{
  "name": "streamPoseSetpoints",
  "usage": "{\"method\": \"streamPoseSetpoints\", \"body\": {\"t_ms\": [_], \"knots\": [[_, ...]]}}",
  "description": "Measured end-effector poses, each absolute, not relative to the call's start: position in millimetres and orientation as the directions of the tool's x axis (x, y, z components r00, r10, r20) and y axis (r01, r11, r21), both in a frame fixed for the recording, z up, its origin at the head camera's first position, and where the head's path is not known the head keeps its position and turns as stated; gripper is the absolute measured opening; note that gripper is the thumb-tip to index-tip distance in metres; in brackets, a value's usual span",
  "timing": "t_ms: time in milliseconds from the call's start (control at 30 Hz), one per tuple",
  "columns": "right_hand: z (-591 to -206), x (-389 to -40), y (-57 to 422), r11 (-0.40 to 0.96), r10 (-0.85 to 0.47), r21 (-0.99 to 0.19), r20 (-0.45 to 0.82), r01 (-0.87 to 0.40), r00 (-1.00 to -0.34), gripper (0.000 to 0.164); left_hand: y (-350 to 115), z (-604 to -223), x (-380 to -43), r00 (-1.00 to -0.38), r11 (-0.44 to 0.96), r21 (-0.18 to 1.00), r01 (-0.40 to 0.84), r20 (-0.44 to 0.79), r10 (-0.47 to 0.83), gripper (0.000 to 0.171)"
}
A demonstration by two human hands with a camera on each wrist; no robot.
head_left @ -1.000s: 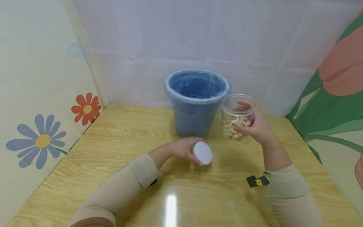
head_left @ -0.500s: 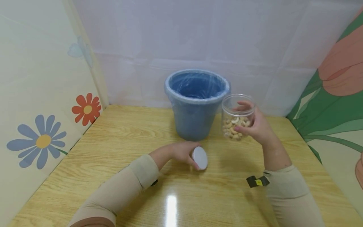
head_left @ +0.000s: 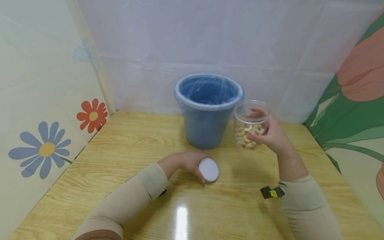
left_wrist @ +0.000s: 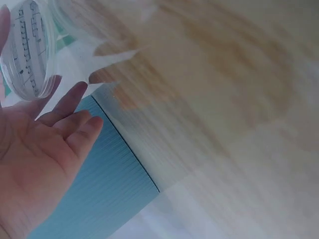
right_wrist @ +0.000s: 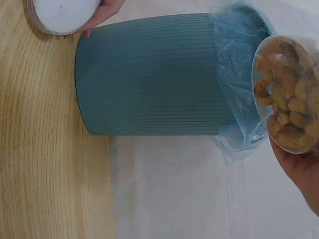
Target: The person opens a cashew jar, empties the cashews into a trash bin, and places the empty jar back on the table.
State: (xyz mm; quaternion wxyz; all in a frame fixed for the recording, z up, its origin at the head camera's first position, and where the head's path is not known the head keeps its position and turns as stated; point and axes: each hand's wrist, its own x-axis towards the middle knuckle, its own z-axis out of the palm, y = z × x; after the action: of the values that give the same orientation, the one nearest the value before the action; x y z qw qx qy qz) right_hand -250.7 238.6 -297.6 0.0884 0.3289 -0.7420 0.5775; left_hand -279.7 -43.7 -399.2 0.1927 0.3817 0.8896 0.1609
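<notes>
In the head view my left hand point(head_left: 190, 162) holds a round lid point(head_left: 209, 170) by its edge, thumb on the near side, just above the table. Its white face is turned up toward me. The left wrist view shows the lid's point(left_wrist: 30, 55) clear rim and a printed pattern like sheet music. My right hand point(head_left: 274, 135) grips a clear, uncovered jar point(head_left: 243, 116) from the right, raised beside the bin's rim. Cashews point(head_left: 244, 137) fill roughly its lower half; they also show through the jar in the right wrist view point(right_wrist: 291, 94).
A blue ribbed bin point(head_left: 204, 128), lined with a clear plastic bag point(right_wrist: 234, 84), stands at the back of the wood-grain table point(head_left: 144, 133). Behind it hangs a white sheet point(head_left: 162, 40). Flower-patterned panels point(head_left: 45, 80) flank both sides.
My left hand has come slightly toward me and left with the lid. The lid's face has turned away and back as it tilted. The right hand and jar stay practically still.
</notes>
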Motion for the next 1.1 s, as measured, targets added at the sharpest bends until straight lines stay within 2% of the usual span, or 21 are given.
{"method": "streamPoseSetpoints", "body": {"t_ms": [300,500,900,1100], "knots": [[-296.3,-250.3,236.1,0.12,-0.369,-0.805,0.507,-0.581,-0.779,0.078,-47.5,-399.1,-277.7,-0.629,0.676,0.35,0.649,-0.252,0.735,0.09],[-297.0,-251.7,236.2,0.115,-0.395,-0.796,0.512,-0.594,-0.763,0.077,-48.9,-396.8,-276.8,-0.622,0.696,0.297,0.653,-0.314,0.717,0.09],[-296.8,-253.5,236.3,0.122,-0.401,-0.779,0.528,-0.614,-0.749,0.076,-48.6,-393.3,-274.9,-0.628,0.726,0.31,0.614,-0.365,0.687,0.088],[-296.0,-254.2,237.2,0.128,-0.396,-0.778,0.529,-0.615,-0.751,0.076,-52.1,-395.3,-279.9,-0.604,0.688,0.32,0.651,-0.331,0.725,0.082]]}}
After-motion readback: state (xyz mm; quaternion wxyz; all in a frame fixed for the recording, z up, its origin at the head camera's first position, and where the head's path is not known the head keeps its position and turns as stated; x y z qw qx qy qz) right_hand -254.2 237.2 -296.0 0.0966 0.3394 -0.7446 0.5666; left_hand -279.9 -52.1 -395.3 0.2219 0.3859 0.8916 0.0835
